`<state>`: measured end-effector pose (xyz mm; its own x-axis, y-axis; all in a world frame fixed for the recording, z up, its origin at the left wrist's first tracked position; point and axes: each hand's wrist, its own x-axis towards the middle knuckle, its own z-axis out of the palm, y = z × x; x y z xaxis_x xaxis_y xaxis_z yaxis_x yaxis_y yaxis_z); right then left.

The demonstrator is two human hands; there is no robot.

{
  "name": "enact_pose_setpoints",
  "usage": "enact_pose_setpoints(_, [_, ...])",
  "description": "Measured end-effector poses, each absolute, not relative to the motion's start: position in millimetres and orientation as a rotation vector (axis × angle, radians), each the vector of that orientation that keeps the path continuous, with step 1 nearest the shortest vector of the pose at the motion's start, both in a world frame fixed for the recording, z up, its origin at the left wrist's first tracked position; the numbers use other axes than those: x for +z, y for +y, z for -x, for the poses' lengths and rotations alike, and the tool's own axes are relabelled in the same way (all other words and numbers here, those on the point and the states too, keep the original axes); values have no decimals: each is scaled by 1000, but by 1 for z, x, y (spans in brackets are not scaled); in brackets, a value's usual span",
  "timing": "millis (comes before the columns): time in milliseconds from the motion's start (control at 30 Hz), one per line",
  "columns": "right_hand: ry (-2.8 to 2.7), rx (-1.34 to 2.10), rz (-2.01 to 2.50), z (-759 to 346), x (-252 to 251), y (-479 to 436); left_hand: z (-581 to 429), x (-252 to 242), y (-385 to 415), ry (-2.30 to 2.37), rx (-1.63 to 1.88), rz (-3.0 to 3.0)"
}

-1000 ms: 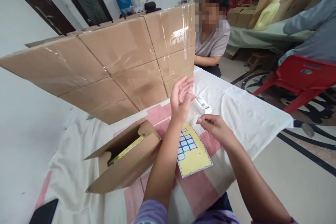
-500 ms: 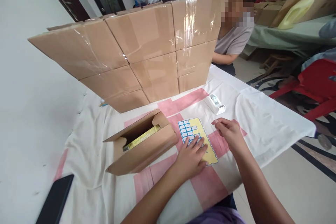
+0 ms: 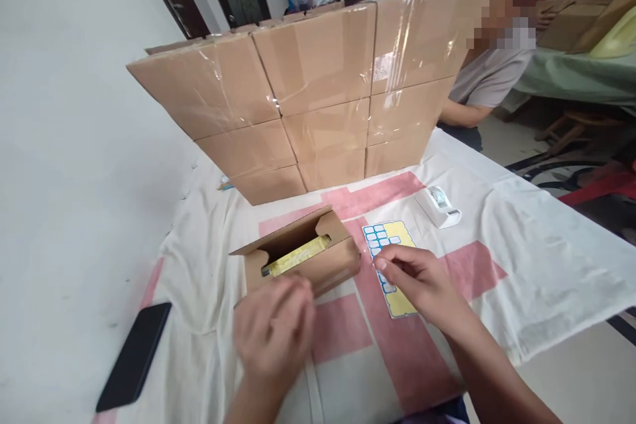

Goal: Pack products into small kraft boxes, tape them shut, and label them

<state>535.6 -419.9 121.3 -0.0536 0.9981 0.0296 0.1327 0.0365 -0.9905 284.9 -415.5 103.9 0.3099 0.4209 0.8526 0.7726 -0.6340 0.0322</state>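
My left hand (image 3: 275, 331) is raised in front of a small open cardboard box (image 3: 342, 258), near its front side. Motion blurs its fingers, which seem curled. Inside the box stands a flat yellow pack (image 3: 298, 256). Over a yellow sheet (image 3: 401, 233) printed with blue-outlined white boxes is my right hand (image 3: 422, 285), thumb and forefinger pinched together. Whatever is in that pinch is too small to make out. The hand covers the sheet's middle and right part. Behind the sheet, to the right, sits a white tape dispenser (image 3: 440, 207).
A tall wall of taped cardboard boxes (image 3: 322, 132) stands across the back of the table. A black phone (image 3: 134, 358) lies at the left edge. Another person (image 3: 484, 86) sits behind the boxes at right. A white and pink cloth (image 3: 536, 265) covers the table.
My left hand has lifted off the yellow sheet and moved left to the front of the small box. My right hand has come left over the sheet. The view has turned left.
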Motion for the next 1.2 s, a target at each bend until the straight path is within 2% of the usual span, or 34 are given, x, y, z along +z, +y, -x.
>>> enact_pose_setpoints(167, [-1508, 1312, 1183, -505, 131, -406, -239, 115, -376, -1544, -727, 2172])
enact_pose_setpoints(333, [-1606, 1538, 1161, -482, 131, -386, -236, 107, -367, -1595, -523, 2365])
enact_pose_setpoints(467, [-1725, 1470, 1214, -471, 137, -369, -240, 86, -373, -1481, -618, 2412])
enact_pose_setpoints(600, [-1813, 1467, 1248, -465, 141, -347, -256, 70, -384, -1574, -732, 2246])
enact_pose_setpoints(867, [-1875, 1419, 1353, -453, 136, -308, -292, 79, -398, -1724, -805, 2119])
enact_pose_setpoints(1100, [-1912, 1398, 1394, -458, 136, -306, -249, 92, -364, -1832, -1151, 2566])
enact_pose_setpoints(1200, [-1871, 1463, 1464, -459, 142, -312, -225, 83, -346, -1908, -1447, 2799])
